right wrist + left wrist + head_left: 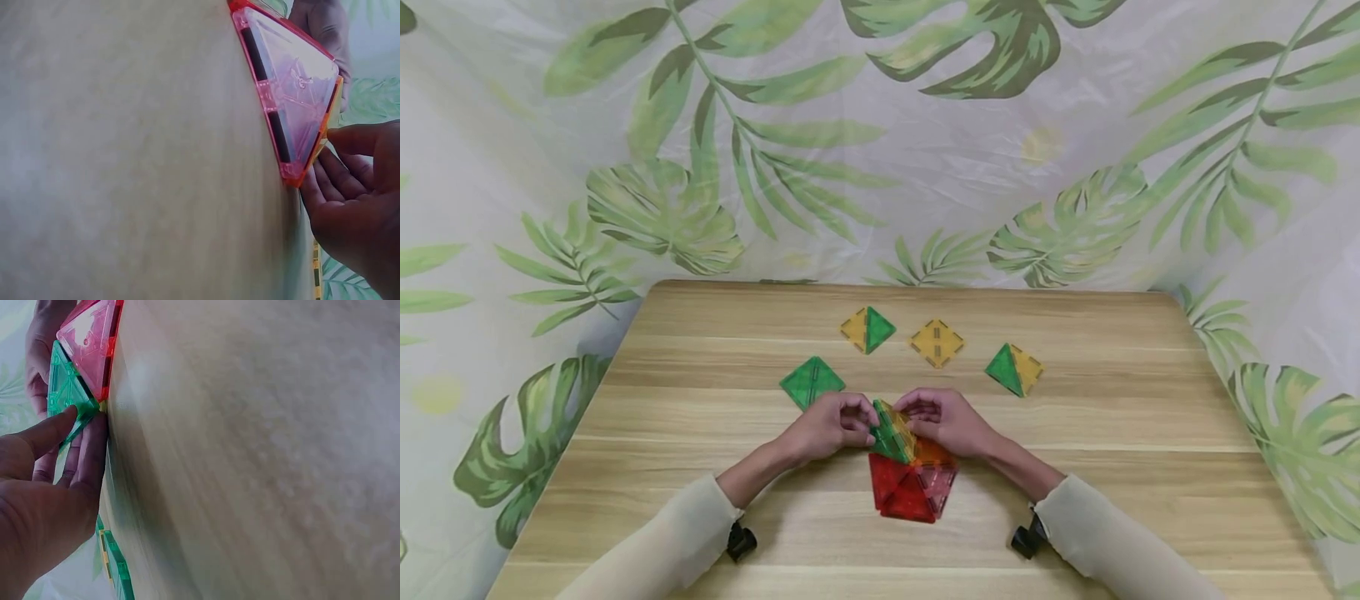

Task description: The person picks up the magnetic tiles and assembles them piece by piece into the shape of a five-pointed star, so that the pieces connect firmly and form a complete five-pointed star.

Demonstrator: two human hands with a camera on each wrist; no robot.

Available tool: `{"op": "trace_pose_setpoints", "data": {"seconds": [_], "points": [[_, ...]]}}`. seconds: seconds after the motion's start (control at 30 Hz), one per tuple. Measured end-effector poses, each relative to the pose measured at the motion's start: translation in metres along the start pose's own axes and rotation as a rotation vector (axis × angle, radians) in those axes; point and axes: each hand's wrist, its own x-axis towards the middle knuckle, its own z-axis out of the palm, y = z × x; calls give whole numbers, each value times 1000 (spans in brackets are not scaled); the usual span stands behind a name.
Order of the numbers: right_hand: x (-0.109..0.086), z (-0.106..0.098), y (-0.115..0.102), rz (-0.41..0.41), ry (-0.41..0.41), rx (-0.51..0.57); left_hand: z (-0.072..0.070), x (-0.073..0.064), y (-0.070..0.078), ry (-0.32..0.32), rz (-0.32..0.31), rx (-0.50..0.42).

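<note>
Both hands meet over a raised form of see-through triangular magnetic tiles. My left hand [831,427] pinches a green magnetic tile [65,390] between thumb and fingers on the form's left side. Opposite it, my right hand [953,423] has its thumb and fingers at a yellow magnetic tile [898,425] that leans against the green one. Nearer the body, red magnetic tiles [895,487] and a pink magnetic tile [297,81] slope up from the table. An orange magnetic tile [935,453] shows below the right fingers, partly hidden by them.
On the wooden table [700,408], a green tile pair [812,379] lies just beyond the left hand. Farther back are a yellow-and-green pair [868,330], a yellow pair [937,342] and a green-and-yellow pair [1015,369]. A leaf-patterned cloth [820,192] hangs behind.
</note>
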Motion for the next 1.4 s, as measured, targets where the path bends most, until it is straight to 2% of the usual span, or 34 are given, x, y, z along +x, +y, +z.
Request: {"op": "trace_pose_setpoints", "data": {"seconds": [0.23, 0.3, 0.43, 0.5, 0.57, 0.67, 0.77, 0.97, 1.2, 1.4], "points": [[-7, 0, -5, -42, 54, -68, -5, -1, 2, 5, 86, 123], [-13, 0, -5, -62, 80, -97, -7, -1, 5, 24, 119, 158], [-29, 1, -9, -100, 121, -234, -8, 1, 10, 96, 178, 193], [-38, 3, -10, -114, 141, -308, -7, 5, 11, 111, 216, 223], [-47, 7, -9, -128, 169, -371, -5, 9, 12, 97, 256, 278], [-58, 13, -7, -155, 204, -449, -3, 15, 12, 44, 322, 411], [-65, 19, -6, -187, 213, -533, -1, 18, 11, -15, 357, 507], [-69, 16, -6, -200, 221, -602, -3, 15, 8, -68, 354, 565], [-62, -6, -2, -215, 195, -605, -11, 3, 5, -45, 377, 598], [-51, -21, 1, -236, 129, -579, -14, -6, 2, -28, 408, 623]]}}
